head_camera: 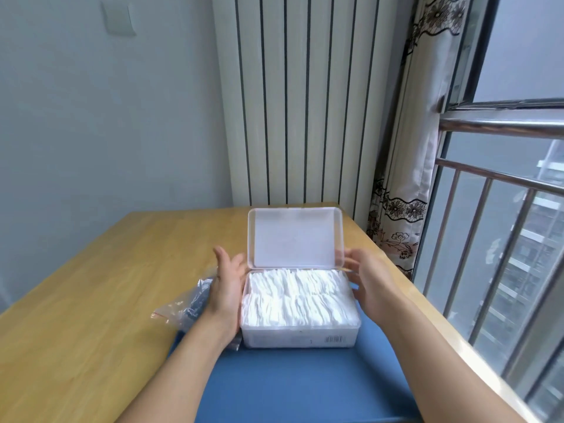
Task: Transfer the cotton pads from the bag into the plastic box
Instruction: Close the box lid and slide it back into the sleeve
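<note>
The wooden table carries a blue mat, and on the mat, between the 2 hands, sits the clear plastic box with its hinged lid standing open on the far side. The box looks stiff and light; its smooth walls could slip, so the short sides or the lid's outer edges seem the sound places to hold.

Inside lie the cotton pads, 2 packed rows level with the rim. They are soft, near weightless and easily fluffed or scattered, best pressed flat from above or pinched as a stack.

The left hand is spread, fingers straight, palm facing the box's left wall at the lid hinge, and holds nothing; whether it touches the wall I cannot tell. The right hand is also open, its blurred fingertips at the lid's right corner, seemingly just touching.

Outside the left hand lies the crumpled plastic bag, apparently emptied.
</note>
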`<state>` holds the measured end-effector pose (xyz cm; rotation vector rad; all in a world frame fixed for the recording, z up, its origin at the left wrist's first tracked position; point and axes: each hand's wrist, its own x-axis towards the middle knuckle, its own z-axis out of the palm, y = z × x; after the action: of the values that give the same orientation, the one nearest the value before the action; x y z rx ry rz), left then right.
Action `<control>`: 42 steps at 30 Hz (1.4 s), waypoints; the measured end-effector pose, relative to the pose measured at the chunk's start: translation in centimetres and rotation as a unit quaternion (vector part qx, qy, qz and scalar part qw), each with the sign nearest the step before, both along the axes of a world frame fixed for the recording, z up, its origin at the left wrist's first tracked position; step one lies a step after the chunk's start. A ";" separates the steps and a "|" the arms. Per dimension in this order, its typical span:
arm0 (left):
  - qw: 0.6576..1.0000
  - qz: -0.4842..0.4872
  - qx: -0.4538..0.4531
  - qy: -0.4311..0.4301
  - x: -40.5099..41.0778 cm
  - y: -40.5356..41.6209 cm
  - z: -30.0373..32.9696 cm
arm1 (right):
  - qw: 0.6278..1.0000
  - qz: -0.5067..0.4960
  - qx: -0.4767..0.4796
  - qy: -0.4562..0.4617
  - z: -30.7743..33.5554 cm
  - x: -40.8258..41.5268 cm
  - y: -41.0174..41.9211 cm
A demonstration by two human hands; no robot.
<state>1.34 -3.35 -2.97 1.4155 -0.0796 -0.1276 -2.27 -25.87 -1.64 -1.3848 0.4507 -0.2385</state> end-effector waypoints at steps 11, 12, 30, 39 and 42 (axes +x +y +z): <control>0.958 -0.094 0.188 -0.196 -2.5 -0.3 1.2 | 0.857 0.203 -0.469 -0.069 2.7 -3.9 1.2; 0.934 -0.084 0.261 -0.230 -2.6 -0.5 0.5 | 0.824 0.241 -0.510 -0.055 2.1 -4.0 1.4; 0.861 -0.043 0.368 -0.348 -0.9 -2.3 -2.3 | 0.664 0.134 -0.730 -0.096 -1.9 -1.7 5.1; 0.867 0.105 0.314 -0.371 -1.3 -0.4 0.0 | 0.749 0.077 -0.636 -0.167 -1.5 -2.2 5.5; 0.835 0.254 0.349 -0.341 -0.8 2.2 1.7 | 0.834 0.006 -0.517 -0.190 -0.9 -1.9 4.7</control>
<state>0.57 -1.19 -1.31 2.1068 -0.2602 0.8884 -4.22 -21.16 -2.52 -2.3280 -0.0763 -0.8161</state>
